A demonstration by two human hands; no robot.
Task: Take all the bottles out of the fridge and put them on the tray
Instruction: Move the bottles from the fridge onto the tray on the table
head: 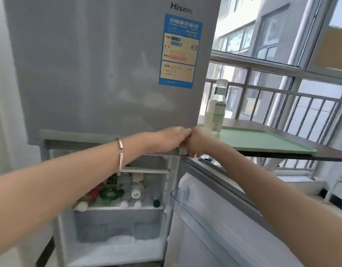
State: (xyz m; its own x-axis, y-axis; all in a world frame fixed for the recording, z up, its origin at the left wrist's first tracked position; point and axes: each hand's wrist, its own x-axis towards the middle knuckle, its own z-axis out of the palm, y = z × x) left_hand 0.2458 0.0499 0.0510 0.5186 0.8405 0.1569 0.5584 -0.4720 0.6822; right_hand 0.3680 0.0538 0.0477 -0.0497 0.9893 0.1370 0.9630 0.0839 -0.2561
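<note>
The grey fridge [108, 74] has its upper door closed and its lower door [214, 218] swung open to the right. Several bottles [116, 189] lie and stand on the frosty shelf inside, with red, green and white caps. One clear bottle [216, 106] with a green label stands on the green tray [262, 140] on the table to the right. My left hand [172, 136] touches the upper door's bottom right corner with fairly straight fingers. My right hand [195, 144] meets it there, fingers curled down round the door corner by the hinge.
The dark table [310, 151] carrying the tray juts out right of the fridge, above the open lower door. A clear door bin [180, 191] sits inside that door. A railing and large windows stand behind. A frosted drawer [118, 222] sits below the bottle shelf.
</note>
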